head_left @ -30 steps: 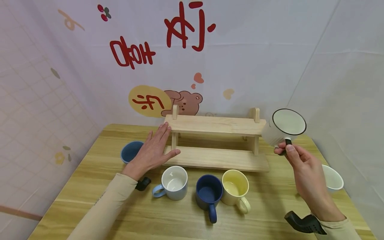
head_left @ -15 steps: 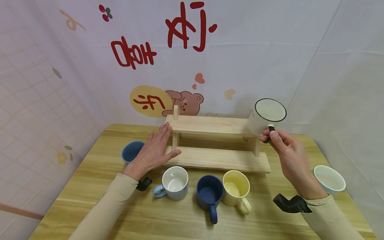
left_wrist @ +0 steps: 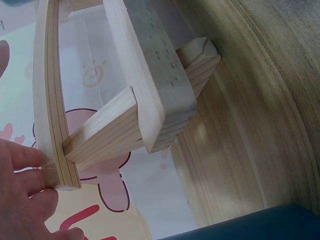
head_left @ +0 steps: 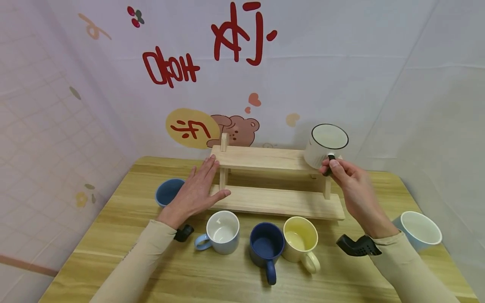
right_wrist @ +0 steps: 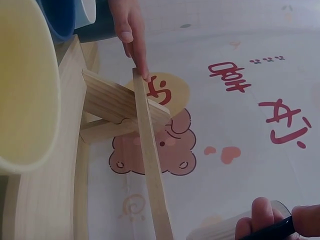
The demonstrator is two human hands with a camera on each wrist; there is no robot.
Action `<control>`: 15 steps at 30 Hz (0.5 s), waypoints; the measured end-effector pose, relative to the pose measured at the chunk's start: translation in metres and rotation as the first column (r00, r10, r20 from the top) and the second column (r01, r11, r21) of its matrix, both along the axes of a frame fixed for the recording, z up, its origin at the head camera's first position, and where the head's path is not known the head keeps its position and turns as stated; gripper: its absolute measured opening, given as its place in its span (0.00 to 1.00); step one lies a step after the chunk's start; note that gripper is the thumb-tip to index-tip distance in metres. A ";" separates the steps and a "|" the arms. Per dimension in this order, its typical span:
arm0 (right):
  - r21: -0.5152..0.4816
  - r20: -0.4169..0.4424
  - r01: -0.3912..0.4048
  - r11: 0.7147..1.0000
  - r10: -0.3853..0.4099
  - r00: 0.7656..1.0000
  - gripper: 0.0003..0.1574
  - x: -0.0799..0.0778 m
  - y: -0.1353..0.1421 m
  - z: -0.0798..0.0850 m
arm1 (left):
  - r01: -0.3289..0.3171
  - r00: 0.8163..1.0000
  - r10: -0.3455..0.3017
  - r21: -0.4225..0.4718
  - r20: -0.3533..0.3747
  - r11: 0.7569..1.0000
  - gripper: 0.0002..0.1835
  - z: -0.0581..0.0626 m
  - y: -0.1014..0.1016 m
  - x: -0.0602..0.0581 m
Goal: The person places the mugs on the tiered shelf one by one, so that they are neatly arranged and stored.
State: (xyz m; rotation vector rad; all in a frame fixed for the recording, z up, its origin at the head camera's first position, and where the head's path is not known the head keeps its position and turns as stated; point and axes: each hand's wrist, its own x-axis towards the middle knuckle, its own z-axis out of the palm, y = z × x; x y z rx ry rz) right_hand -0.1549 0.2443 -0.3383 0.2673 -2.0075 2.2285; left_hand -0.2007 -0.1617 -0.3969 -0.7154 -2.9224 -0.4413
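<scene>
Thumb and fingers of my right hand (head_left: 354,187) pinch the black handle of a white mug (head_left: 320,153) with a black rim. The mug is upright at the right end of the top board of a two-tier wooden shelf (head_left: 261,158), its base close over the board. In the right wrist view the black handle (right_wrist: 272,230) shows between fingers and thumb. My left hand (head_left: 193,193) lies with straight fingers against the left end of that top board. Seen from the left wrist, its fingertips touch the board's edge (left_wrist: 55,150). The lower board (head_left: 273,202) bears nothing.
In front of the shelf stand a light blue mug (head_left: 222,235), a navy mug (head_left: 266,248) and a yellow mug (head_left: 299,242). A blue cup (head_left: 166,193) sits beside my left hand, partly hidden. Behind my right forearm is a pale blue cup (head_left: 418,231). A printed cloth (head_left: 341,75) hangs behind.
My right hand has carried the white mug leftward, from beyond the shelf's right end to over the top board. The left hand stays against the shelf.
</scene>
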 end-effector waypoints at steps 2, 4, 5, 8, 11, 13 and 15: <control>-0.005 0.016 -0.001 1.000 0.001 1.000 0.22 -0.003 -0.001 0.000 | 0.000 1.000 0.000 0.002 -0.003 1.000 0.55 0.000 0.000 0.000; -0.010 0.026 0.001 1.000 0.000 1.000 0.23 -0.005 -0.002 -0.001 | -0.001 1.000 0.001 0.004 -0.005 1.000 0.55 0.000 0.000 0.000; -0.010 0.029 0.002 1.000 -0.002 1.000 0.23 -0.006 -0.002 -0.001 | -0.001 1.000 0.001 0.006 -0.005 1.000 0.55 0.000 0.000 0.000; -0.002 0.042 0.002 1.000 -0.002 0.999 0.26 -0.009 -0.003 -0.001 | 0.000 1.000 0.000 0.009 -0.006 1.000 0.55 0.000 0.000 0.000; 0.011 0.061 0.000 1.000 -0.001 0.998 0.29 -0.012 -0.004 -0.001 | 0.001 1.000 -0.001 0.010 -0.004 1.000 0.56 -0.001 0.000 0.000; 0.023 0.072 -0.001 1.000 0.000 0.997 0.31 -0.013 -0.005 0.000 | 0.000 1.000 0.000 0.009 -0.004 1.000 0.56 -0.001 0.000 0.000; 0.031 0.080 -0.004 1.000 0.001 0.997 0.32 -0.015 -0.006 -0.001 | -0.001 1.000 0.001 0.010 -0.004 1.000 0.55 -0.001 0.000 0.000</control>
